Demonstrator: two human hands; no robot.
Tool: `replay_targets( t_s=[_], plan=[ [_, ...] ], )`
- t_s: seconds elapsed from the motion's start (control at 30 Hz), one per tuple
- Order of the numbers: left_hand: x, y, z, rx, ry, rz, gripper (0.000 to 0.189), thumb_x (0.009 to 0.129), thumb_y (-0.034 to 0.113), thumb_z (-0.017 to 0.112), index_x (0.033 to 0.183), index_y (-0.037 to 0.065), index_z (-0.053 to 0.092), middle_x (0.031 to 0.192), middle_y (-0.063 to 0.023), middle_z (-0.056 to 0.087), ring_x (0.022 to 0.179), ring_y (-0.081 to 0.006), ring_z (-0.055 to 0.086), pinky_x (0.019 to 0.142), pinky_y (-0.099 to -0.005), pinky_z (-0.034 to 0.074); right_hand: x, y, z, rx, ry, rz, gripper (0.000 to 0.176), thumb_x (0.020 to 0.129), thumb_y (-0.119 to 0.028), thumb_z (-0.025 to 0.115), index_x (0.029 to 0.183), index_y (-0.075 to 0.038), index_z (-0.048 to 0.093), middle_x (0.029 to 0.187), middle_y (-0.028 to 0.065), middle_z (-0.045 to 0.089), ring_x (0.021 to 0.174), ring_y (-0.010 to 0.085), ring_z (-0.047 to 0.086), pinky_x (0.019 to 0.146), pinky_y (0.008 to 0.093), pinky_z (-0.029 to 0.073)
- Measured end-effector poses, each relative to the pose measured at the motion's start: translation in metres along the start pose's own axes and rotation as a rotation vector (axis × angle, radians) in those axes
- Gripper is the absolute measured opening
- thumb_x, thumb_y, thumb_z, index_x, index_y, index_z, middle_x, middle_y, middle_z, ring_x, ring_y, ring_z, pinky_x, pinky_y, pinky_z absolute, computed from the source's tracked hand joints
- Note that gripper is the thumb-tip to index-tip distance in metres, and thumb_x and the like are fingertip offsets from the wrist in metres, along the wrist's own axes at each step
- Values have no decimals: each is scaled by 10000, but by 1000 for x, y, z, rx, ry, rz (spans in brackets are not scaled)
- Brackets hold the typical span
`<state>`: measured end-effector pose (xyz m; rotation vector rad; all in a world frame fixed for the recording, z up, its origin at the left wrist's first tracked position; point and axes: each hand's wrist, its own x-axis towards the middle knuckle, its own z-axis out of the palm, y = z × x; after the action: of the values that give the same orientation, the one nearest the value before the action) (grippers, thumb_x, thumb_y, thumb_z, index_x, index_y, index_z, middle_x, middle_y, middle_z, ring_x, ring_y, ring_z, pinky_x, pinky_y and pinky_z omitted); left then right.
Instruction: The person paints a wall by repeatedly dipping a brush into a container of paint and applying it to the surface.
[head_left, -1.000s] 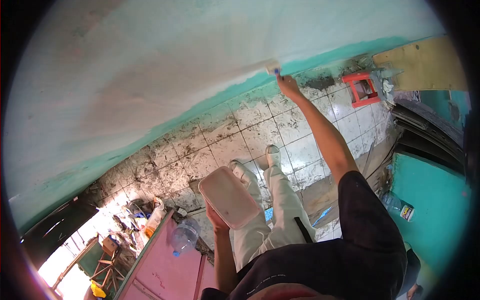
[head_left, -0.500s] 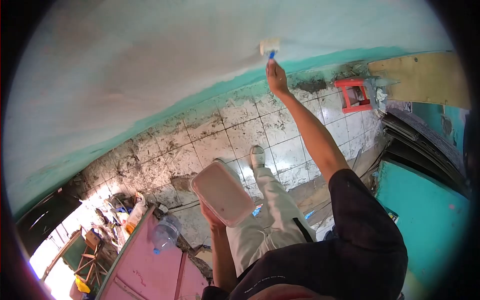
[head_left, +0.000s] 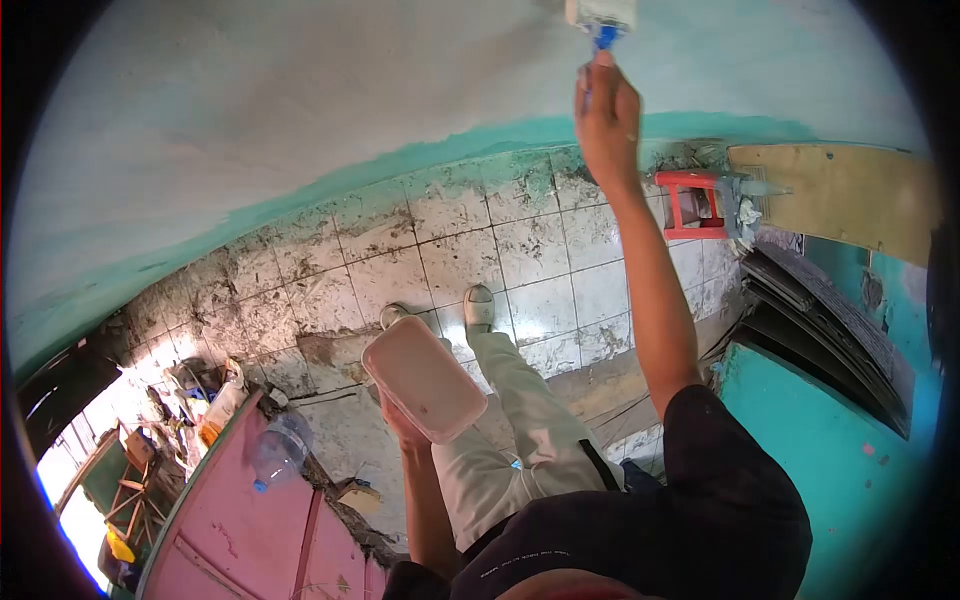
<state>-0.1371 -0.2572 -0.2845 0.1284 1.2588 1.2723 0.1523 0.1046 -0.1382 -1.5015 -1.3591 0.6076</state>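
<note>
My right hand (head_left: 608,125) is closed round the blue handle of a wide paintbrush (head_left: 602,14) at the top of the view. The pale bristles are against or close to the wall (head_left: 350,90), which is whitish above a turquoise band along its foot. Low in front of my body, my left hand (head_left: 402,428) grips a rectangular plastic tub (head_left: 425,380) by its side and underside. The tub's inside looks pale pinkish; I cannot make out how full it is. Some fingers of the left hand are hidden beneath it.
A red plastic stool (head_left: 692,205) stands by the wall at the right, near stacked dark sheets (head_left: 825,320) and a turquoise surface (head_left: 790,440). At the left, a clear bottle (head_left: 280,450) lies on a pink panel (head_left: 255,510) beside clutter. The tiled floor (head_left: 455,265) is dirty.
My right hand has moved up and slightly right across the wall with the paintbrush. The tub stays in my left hand, and the whole view has shifted a little.
</note>
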Motion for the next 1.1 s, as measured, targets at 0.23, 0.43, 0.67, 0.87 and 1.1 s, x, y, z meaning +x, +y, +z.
replay_targets(
  t_s=[0.23, 0.43, 0.67, 0.87, 1.1],
  plan=[
    [3, -39, -52, -276, 39, -142, 431, 1059, 339, 408, 1373, 52, 481, 1213, -64, 596, 1064, -190, 613, 858, -341, 557, -66, 307, 92, -96, -153, 196, 511, 1077, -415, 336, 963, 22, 576, 684, 125, 603, 574, 288, 564, 566, 430, 425],
    [-17, -3, -72, 163, 25, -1, 443, 1055, 359, 395, 1367, 54, 476, 1228, -93, 596, 1087, -223, 620, 871, -391, 564, -89, 380, 100, -257, -265, 806, 478, 1045, -429, 466, 724, -86, 554, 578, 32, 506, 514, 184, 472, 518, 384, 359],
    [-25, -33, -55, -275, 128, -222, 411, 1063, 321, 390, 1355, 50, 490, 1208, -89, 605, 1067, -211, 623, 869, -364, 559, -55, 297, 79, 39, -239, 712, 468, 1054, -415, 469, 712, -102, 528, 528, -14, 429, 453, 118, 385, 473, 328, 308],
    [-16, 10, 3, -62, -51, -57, 428, 1080, 347, 349, 1351, 57, 508, 1211, -80, 614, 1078, -221, 621, 883, -374, 545, -17, 121, 13, 133, -241, 554, 475, 1050, -406, 485, 749, -45, 549, 524, -9, 460, 450, 108, 432, 444, 309, 323],
    [-7, 104, 60, -325, -198, -130, 492, 1078, 436, 343, 1370, 77, 511, 1250, -68, 611, 1119, -221, 607, 952, -374, 513, 21, -120, -50, 157, -120, 345, 458, 1060, -381, 462, 770, -38, 551, 510, -7, 438, 424, 90, 389, 428, 289, 297]
  ],
)
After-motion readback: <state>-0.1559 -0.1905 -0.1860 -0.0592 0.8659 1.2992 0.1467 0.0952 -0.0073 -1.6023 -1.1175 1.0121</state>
